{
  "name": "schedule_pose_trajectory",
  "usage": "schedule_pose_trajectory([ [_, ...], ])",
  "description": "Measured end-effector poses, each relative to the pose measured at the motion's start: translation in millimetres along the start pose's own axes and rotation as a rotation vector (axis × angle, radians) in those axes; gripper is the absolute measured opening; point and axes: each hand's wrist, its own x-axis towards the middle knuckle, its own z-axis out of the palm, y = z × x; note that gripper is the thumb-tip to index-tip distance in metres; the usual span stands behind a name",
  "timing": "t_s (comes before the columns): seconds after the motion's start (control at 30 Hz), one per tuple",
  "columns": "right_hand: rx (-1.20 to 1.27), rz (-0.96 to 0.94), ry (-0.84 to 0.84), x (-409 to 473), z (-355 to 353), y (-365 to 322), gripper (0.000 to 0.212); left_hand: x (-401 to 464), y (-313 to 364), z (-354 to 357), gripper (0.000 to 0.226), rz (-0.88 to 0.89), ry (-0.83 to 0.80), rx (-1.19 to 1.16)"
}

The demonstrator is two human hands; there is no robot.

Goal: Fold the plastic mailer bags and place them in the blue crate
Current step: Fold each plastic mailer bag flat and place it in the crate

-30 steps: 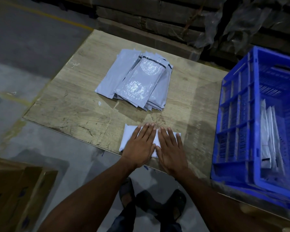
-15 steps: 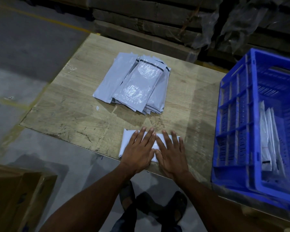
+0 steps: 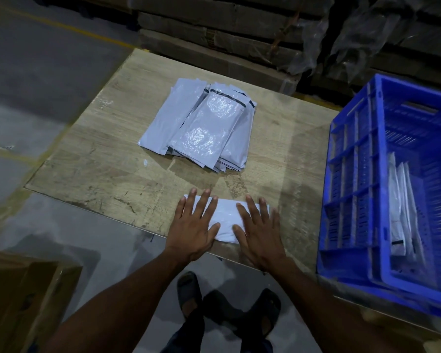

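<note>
At the surface [image 3: 92, 174] near edge: left hand [image 3: 192, 226] and right hand [image 3: 259, 231], each grip spread flat, pressing folded mailer [image 3: 225, 219]; bare wood leftward, blue crate [image 3: 354, 200] rightward.

floor [image 3: 36, 80]: grey concrete, yellow line | table [image 3: 107, 174]: worn wood | behind: stacked cardboard [image 3: 214, 29] | light: dim
</note>
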Motion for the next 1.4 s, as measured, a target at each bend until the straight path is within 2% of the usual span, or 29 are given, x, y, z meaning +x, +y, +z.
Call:
schedule_pose_trajectory([
  [0.07, -0.045, 0.061, 0.031, 5, -7, -12, 0.064, 0, 1, 0, 0.07, 0.004, 0.01, 0.0],
  [0.17, -0.062, -0.01, 0.042, 16, -10, -27, 0.062, 0, 1, 1, 0.071, 0.007, 0.013, 0.013],
  [0.4, 0.033, 0.034, 0.008, 19, 0, -13, 0.073, 0, 0, 0, 0.072, 0.007, 0.031, -0.013],
  [0.53, 0.154, 0.006, 0.028, 7, 0, 2, 0.065, -1, 0, -3, 0.071, 0.021, -0.022, -0.013],
  [0.67, 0.065, 0.011, 0.051, -6, 3, 14, 0.061, 5, 7, -14, 0.066, -0.042, -0.041, -0.002],
  [0.83, 0.046, 0.019, 0.06, -5, 4, 11, 0.058, 24, 54, -6, 0.059, 0.135, 0.018, -0.019],
  [1.03, -0.018, 0.025, 0.101, -7, 5, 9, 0.055, 18, 57, 4, 0.061, 0.081, -0.004, -0.02],
  [1.23, -0.024, 0.033, 0.053, -7, 3, 10, 0.056, 20, 55, 2, 0.061, 0.091, -0.012, -0.029],
  [1.4, -0.035, 0.04, 0.017, -6, 3, 9, 0.058, -1, 23, -1, 0.07, -0.109, 0.029, -0.028],
])
